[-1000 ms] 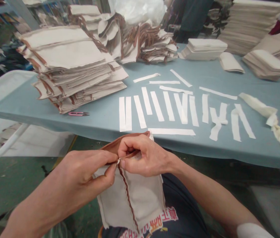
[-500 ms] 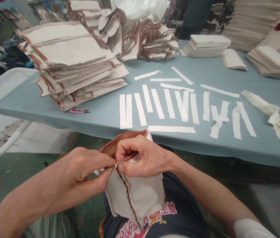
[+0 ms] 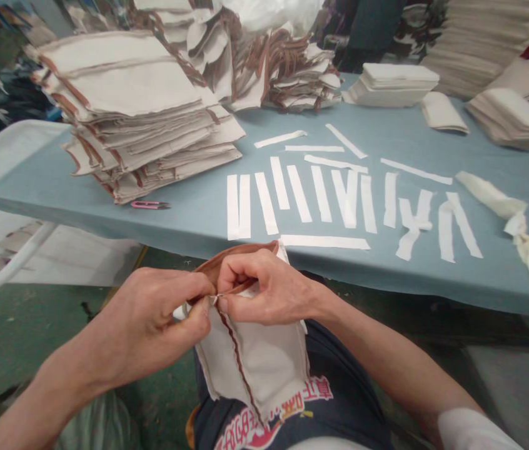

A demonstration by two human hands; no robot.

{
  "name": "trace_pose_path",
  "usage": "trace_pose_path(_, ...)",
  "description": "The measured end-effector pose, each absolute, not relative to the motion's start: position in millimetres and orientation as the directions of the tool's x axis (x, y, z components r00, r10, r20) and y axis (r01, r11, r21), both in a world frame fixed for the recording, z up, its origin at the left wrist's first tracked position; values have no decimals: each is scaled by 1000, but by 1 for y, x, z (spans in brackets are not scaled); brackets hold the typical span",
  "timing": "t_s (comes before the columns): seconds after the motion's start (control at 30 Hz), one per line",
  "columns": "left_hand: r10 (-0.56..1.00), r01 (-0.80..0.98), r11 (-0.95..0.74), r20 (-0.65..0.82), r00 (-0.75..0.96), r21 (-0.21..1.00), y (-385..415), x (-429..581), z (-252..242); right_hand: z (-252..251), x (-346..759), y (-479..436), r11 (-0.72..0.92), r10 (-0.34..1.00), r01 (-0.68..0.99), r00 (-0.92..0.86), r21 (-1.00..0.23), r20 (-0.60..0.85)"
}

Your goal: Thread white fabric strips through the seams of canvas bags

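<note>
Two hands meet at the lower centre of the frame over one cream cloth piece (image 3: 264, 362) edged with brown trim (image 3: 239, 359), which hangs below them onto the person's lap. Left hand (image 3: 161, 319): thumb and forefinger pinched tight on the brown edge. Right hand (image 3: 269, 290): fingers curled narrow, thumb and forefinger nipping the same edge, so that the fingertips of the two hands touch. Just above the hands runs the near rim of a blue-grey table (image 3: 189, 219). On it, centre to right, white strips (image 3: 295, 194) lie mostly side by side, with one crosswise nearest the rim. Upper left, a tall stack of like cloth pieces (image 3: 137, 119), with pink snips (image 3: 149, 204) just beside its foot. Top centre, a loose heap of trimmed pieces (image 3: 287, 75); upper right, folded cream piles (image 3: 393, 84); far right, a knotted cream rag (image 3: 513, 219)
</note>
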State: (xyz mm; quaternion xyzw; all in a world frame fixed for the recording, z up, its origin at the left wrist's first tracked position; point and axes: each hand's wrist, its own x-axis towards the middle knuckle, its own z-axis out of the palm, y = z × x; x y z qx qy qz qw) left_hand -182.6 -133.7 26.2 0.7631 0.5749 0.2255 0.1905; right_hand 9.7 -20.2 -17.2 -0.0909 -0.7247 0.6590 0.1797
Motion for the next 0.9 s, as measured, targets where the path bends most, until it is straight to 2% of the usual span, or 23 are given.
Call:
trace_pose_path(0.2,972,642,-200,66,227,741,-138,-175,24,-11,13,-27,133,396,-121,-904,-984,165)
trace_pose_path(0.43,972,607,-200,78,221,769,-143,-175,19,-7,10,-28,47,347,6,-938,-999,11)
trace_pose_path(0.67,968,550,-204,84,235,810,-151,-168,18,3,12,-26,-17,250,218,-944,-976,-215)
trace_pose_path(0.77,973,550,-160,37,229,820,-153,-170,17,4,15,-26,14,254,245,-939,-969,-234)
trace_pose_path(0.9,951,531,-108,-68,301,840,-148,-176,19,3,17,-27,98,253,216,-949,-971,-186)
